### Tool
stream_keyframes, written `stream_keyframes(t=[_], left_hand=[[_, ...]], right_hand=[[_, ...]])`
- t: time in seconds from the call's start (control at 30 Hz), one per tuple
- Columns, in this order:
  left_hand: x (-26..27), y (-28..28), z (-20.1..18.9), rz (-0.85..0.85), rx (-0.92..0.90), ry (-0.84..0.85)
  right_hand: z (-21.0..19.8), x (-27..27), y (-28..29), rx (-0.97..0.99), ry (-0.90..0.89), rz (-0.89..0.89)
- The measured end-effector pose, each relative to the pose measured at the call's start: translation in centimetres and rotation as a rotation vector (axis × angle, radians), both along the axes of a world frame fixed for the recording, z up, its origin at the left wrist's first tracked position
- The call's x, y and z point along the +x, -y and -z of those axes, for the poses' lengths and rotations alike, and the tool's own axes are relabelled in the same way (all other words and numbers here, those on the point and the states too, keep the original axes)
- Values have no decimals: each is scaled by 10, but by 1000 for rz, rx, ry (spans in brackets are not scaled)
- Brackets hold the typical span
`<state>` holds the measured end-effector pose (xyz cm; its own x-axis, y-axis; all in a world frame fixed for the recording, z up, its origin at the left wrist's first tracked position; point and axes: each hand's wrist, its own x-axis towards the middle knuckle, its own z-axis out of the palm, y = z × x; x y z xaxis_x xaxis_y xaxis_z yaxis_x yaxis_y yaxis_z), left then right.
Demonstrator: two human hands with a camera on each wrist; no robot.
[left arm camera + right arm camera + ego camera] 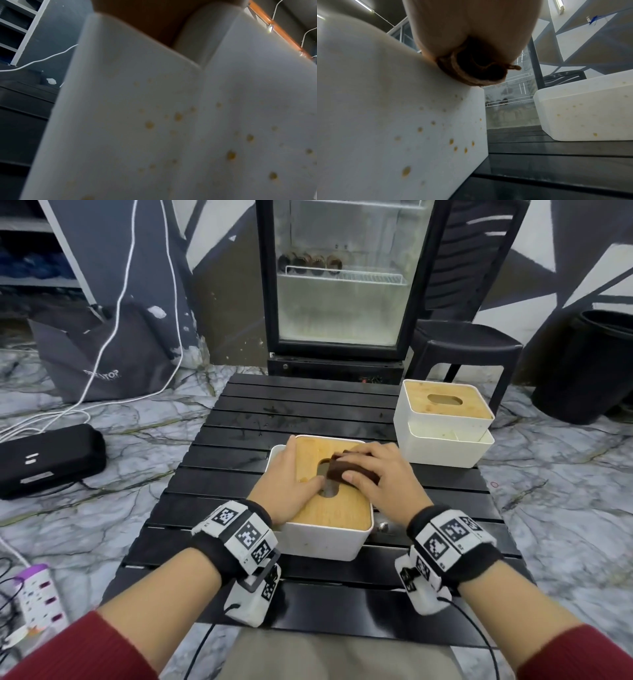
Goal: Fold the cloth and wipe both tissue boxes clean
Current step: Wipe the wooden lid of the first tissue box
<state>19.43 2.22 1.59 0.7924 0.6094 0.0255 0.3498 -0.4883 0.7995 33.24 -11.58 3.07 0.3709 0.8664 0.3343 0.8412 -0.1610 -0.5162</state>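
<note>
Left hand [287, 486] flat on near tissue box [329, 537]; right hand [383, 478] fingers round half-hidden folded cloth [337, 470].

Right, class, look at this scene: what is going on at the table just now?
A person is cleaning tissue boxes on a black slatted table. The right hand presses a folded brown cloth onto the wooden lid of the near tissue box, by its slot. The left hand lies flat on the lid, steadying it. Yellowish spots still dot that box's white side. The second tissue box stands untouched to the far right, also spotted.
</note>
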Motion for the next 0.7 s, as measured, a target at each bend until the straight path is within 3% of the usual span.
stream_keyframes(t=[0.53, 0.7], left_hand=[[1, -1, 4, -5, 24, 15], [1, 1, 3, -23, 20, 18]], right_hand=[[-6, 22, -24, -80, -37, 76], [-17, 2, 1, -60, -42, -9]])
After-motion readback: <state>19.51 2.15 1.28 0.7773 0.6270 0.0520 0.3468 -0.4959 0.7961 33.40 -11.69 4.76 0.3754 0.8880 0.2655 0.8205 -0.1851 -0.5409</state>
